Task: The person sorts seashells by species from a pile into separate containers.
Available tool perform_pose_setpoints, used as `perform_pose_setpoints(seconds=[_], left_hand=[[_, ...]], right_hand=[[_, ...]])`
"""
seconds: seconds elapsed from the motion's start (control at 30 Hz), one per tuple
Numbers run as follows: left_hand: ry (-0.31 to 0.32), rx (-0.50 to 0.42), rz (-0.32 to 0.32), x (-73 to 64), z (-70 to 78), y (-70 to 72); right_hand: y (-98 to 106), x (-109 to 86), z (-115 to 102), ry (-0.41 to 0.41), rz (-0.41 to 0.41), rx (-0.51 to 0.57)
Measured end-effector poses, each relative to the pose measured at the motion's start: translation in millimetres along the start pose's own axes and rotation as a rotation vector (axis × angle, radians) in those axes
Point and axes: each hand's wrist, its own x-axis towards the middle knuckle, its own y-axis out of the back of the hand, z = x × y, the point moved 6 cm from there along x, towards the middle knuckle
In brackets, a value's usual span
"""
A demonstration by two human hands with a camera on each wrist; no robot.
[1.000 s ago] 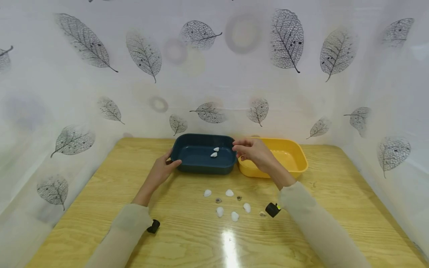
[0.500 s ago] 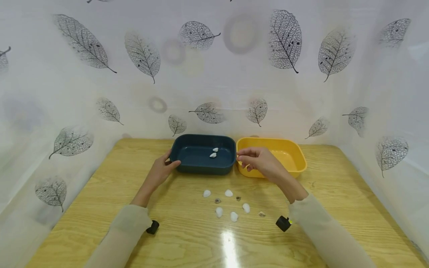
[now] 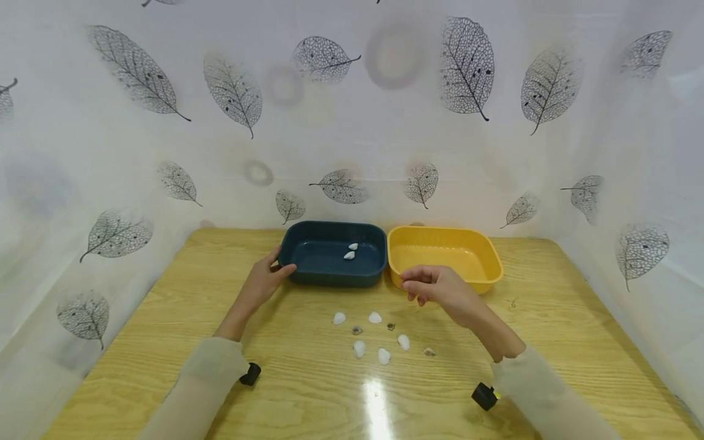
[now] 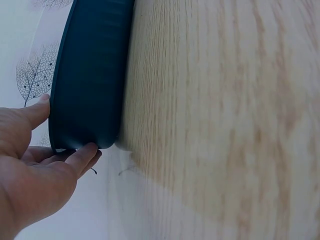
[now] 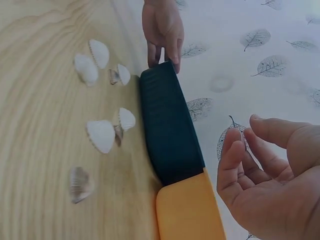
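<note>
My left hand holds the left end of a dark blue plastic tub, thumb at the rim and fingers against the end wall. Inside that tub lie two small white pointed seashells. Over the near side of a yellow tub hovers my right hand. Its fingers are loosely bent, and the right wrist view shows nothing between thumb and fingertips. On the table in front of the tubs lie several white ribbed seashells, with smaller brownish shells among them.
The tubs stand side by side, ends meeting, at the back of the wooden table. Behind them hangs a pale curtain printed with leaves. Black wrist cameras hang below both sleeves.
My right hand has drawn back from the dark blue tub's right end, moving right and nearer over the yellow tub's front. My left hand and the shells stay as they were.
</note>
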Motion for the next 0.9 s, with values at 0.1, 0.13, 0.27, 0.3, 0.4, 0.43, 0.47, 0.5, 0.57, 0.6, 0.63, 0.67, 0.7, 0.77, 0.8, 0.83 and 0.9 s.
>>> perform_pose_setpoints(seconds=[0.1,0.13,0.27,0.3,0.4,0.43,0.47,0.5,0.57,0.6,0.63,0.67,0.7,0.77,0.8,0.83,0.9], left_hand=[[-0.006,-0.004,-0.003,0.0,-0.4,-0.1],[-0.008,-0.005,-0.003,0.0,-0.6,-0.1],[-0.016,-0.004,-0.005,0.3,-1.9,-0.1],[-0.015,-0.005,-0.005,0.4,-2.2,-0.1],[-0.013,-0.008,-0.007,0.5,-3.0,-0.1],[-0.015,-0.004,-0.007,0.4,-2.7,-0.2],[-0.014,-0.004,-0.005,0.7,-2.5,-0.1],[-0.012,-0.005,-0.002,1.2,-2.6,-0.1],[-0.015,0.000,0.002,1.4,-2.3,0.1],[-0.016,0.003,0.005,1.4,-2.2,0.1],[-0.016,0.002,0.009,1.5,-2.0,0.1],[-0.015,-0.001,0.014,1.7,-2.1,0.4],[-0.017,0.001,0.016,1.8,-2.0,0.4],[-0.019,-0.001,0.018,1.6,-1.5,0.4],[-0.019,-0.004,0.019,1.6,-1.4,0.4],[-0.019,-0.008,0.019,1.5,-1.1,0.2],[-0.022,-0.009,0.014,1.2,-0.7,-0.1]], right_hand=[[-1,-6.0,5,-0.002,-0.010,-0.006],[-1,-8.1,7,-0.005,-0.014,-0.014],[-3,-15.8,14,-0.020,-0.023,-0.064],[-3,-17.6,16,-0.020,-0.025,-0.077],[-4,-22.0,20,-0.017,-0.027,-0.102],[-5,-23.4,21,-0.013,-0.027,-0.106],[-5,-24.8,22,-0.014,-0.028,-0.105],[-5,-26.1,23,-0.013,-0.029,-0.103],[-7,-28.9,27,-0.021,-0.030,-0.093],[-8,-30.2,28,-0.023,-0.032,-0.087],[-9,-31.4,30,-0.021,-0.033,-0.086],[-11,-32.6,31,-0.018,-0.038,-0.086],[-12,-33.5,33,-0.015,-0.041,-0.086],[-16,-35.2,36,-0.009,-0.047,-0.101],[-17,-35.8,37,-0.002,-0.054,-0.113],[-18,-36.4,38,-0.002,-0.056,-0.126],[-20,-37.1,41,-0.005,-0.057,-0.153]])
